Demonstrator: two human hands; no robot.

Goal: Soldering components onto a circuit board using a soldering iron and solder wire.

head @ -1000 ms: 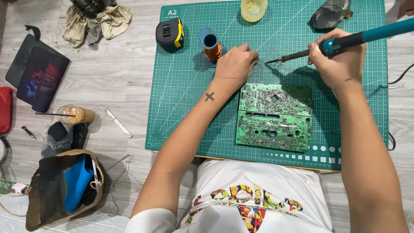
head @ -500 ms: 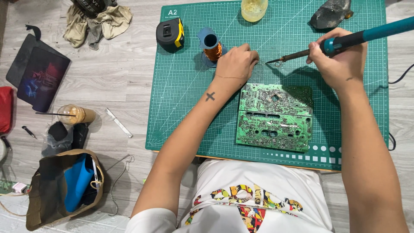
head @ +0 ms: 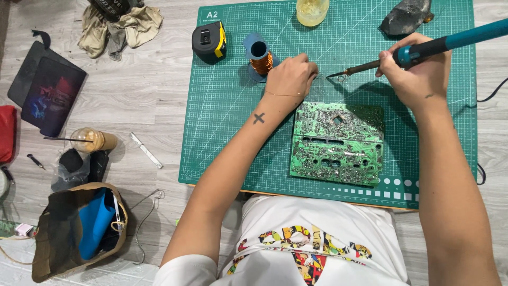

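Head view, looking down on a grey plank floor (head: 132,95) on which a green gridded cutting mat (head: 222,132) lies. On the mat, just before the seated person, rests a green circuit board (head: 337,144), solder side up. The right hand (head: 418,74), its grip clenched around a teal-handled soldering iron (head: 418,50), aims the dark tip leftward at a point above the board's upper edge. The left hand (head: 290,77), fingers curled and pinched on something too small to make out, sits just left of that tip, apart from the board. Beside the left hand stands a blue spool of copper wire (head: 259,59); further left, a black and yellow tape measure (head: 209,41). At the mat's far edge stands a small clear jar (head: 312,10) holding a yellowish substance, and to its right a dark crumpled lump (head: 406,16). On the floor at left: a brown bag (head: 58,238), open, holding a blue folded item and dark things; a plastic cup (head: 92,140) of brown drink with a straw; a crumpled beige cloth (head: 119,29).
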